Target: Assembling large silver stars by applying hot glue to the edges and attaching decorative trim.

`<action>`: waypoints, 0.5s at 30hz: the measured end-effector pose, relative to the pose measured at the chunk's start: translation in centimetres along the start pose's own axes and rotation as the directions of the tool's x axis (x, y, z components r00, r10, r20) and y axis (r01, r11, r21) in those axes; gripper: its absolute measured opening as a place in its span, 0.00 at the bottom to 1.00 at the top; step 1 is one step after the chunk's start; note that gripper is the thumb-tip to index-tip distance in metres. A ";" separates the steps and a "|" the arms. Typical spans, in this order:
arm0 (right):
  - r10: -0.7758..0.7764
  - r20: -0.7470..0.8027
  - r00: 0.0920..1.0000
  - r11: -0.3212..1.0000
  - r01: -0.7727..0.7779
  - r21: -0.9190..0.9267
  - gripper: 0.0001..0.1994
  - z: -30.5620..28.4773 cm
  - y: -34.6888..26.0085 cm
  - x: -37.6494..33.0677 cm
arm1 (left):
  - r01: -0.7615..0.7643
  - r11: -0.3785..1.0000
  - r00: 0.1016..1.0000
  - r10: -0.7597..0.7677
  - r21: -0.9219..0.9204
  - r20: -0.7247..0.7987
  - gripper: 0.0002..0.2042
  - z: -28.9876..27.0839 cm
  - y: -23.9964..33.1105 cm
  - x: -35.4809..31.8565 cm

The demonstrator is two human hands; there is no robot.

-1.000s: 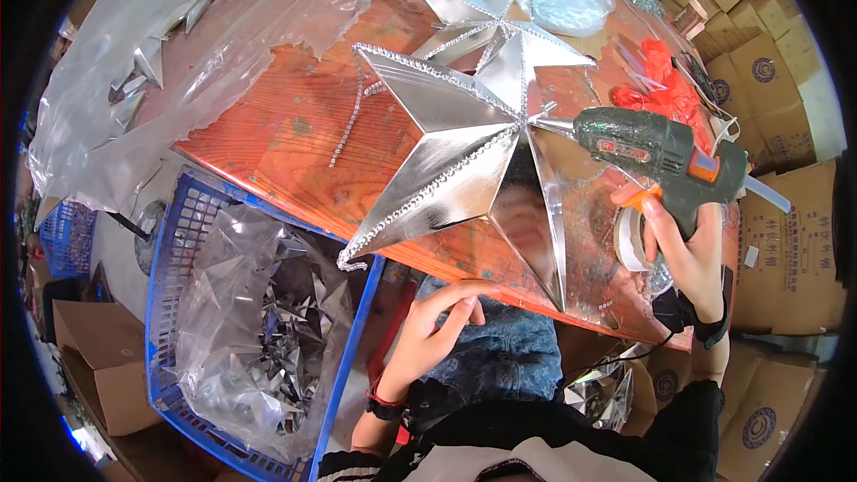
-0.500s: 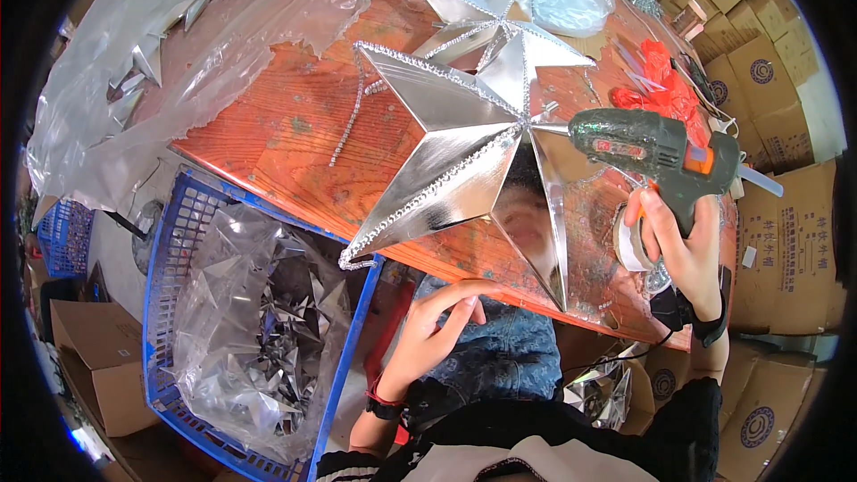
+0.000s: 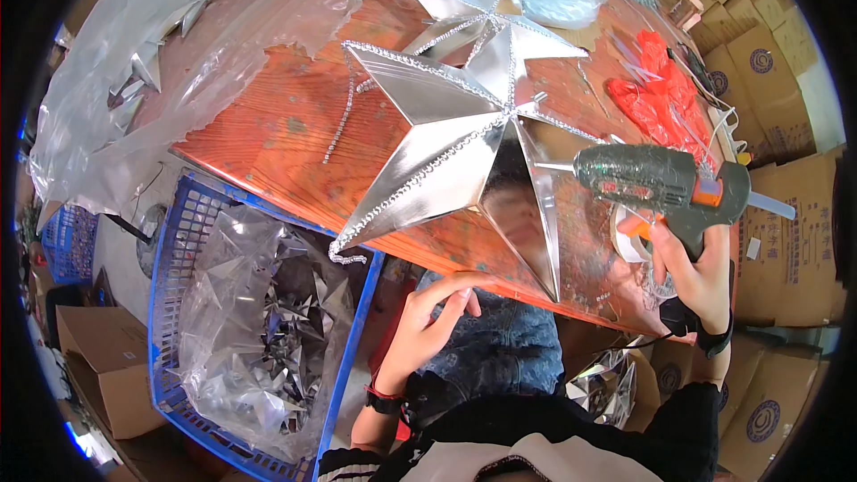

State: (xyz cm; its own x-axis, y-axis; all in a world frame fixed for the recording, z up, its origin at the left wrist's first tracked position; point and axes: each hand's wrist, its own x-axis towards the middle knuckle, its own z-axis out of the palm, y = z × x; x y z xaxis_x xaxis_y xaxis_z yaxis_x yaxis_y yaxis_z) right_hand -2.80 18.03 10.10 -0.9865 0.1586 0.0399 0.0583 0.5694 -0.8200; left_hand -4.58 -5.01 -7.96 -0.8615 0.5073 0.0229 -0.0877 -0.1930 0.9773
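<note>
My right hand [image 3: 699,275] is wrapped around the grip of a dark green glue gun [image 3: 636,177]. The gun's metal nozzle points left, over the right-hand points of a large shiny silver star [image 3: 437,156]. A clear glue stick [image 3: 773,205] sticks out of the gun's back. Rhinestone trim runs along several ridges of the star, and a loose end [image 3: 350,259] curls at its lower left tip. My left hand [image 3: 428,328] is at the table's front edge, below the star, with index finger and thumb extended and nothing seen in it.
Another silver star [image 3: 446,2] lies behind the large one on the red-brown wooden table [image 3: 259,138]. A blue basket [image 3: 165,303] of bagged silver stars stands at left. A red plastic bag [image 3: 647,98] and a tape roll [image 3: 622,236] lie right; cardboard boxes [image 3: 786,241] stack beyond.
My right hand has drawn the glue gun's nozzle away from the star's centre, rightward and down. The view has shifted slightly; my left hand stays by the table edge.
</note>
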 end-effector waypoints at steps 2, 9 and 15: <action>0.005 -0.026 1.000 1.000 -0.005 -0.001 0.04 0.0 0.1 -0.6 | -0.004 1.000 1.000 0.003 -0.013 -0.020 0.12 0.2 0.0 0.1; 0.040 -0.061 0.997 0.999 -0.042 -0.028 0.04 -0.4 0.3 -1.8 | -0.009 1.000 1.000 0.009 0.008 -0.022 0.12 0.3 0.3 0.3; 0.116 -0.029 0.993 0.969 -0.120 -0.214 0.14 -1.7 0.6 -2.2 | -0.018 1.000 0.999 0.018 0.008 -0.039 0.12 0.4 0.4 0.2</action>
State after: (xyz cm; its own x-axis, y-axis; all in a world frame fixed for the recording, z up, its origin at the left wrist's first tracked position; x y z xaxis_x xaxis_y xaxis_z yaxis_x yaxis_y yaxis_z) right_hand -0.38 19.37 10.49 -0.9683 0.2469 -0.0391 0.2073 0.7059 -0.6773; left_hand -4.59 -4.61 -7.49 -0.8816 0.4708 0.0321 -0.0687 -0.1954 0.9783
